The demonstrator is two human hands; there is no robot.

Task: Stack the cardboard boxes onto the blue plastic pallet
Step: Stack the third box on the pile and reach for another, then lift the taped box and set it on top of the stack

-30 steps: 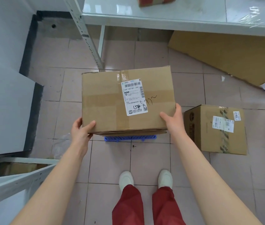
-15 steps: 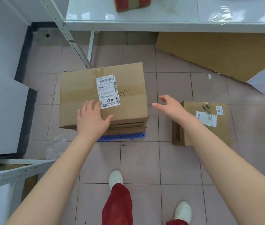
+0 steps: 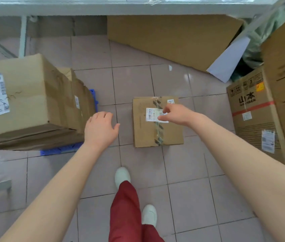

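Pink floor tiles (image 3: 181,168) fill the room, with a flattened sheet of cardboard (image 3: 169,41) lying under the pale desk (image 3: 120,6) at the far side. Left of both hands, the blue plastic pallet (image 3: 58,151) already carries a large labelled box (image 3: 21,95) set on top of other cardboard. Only the pallet's corners show beneath the load.

The small taped box (image 3: 157,123) sits on the floor directly under the right hand (image 3: 178,114) and just right of the left hand (image 3: 99,128). Taller printed cartons (image 3: 253,112) stand well to the right of the right hand.

Both grips are spread and hold nothing. The right hand hovers over the small box's shipping label (image 3: 155,115) with fingers loosely curled; whether it touches the top I cannot tell. The left hand hangs open over bare tile between the pallet load and the small box.

The step in hand looks to be picking up the small box. Done well, each open hand should drop to an opposite side wall, fingers hooking the bottom edge, and lift level. The box should then land square on the large box's flat top.
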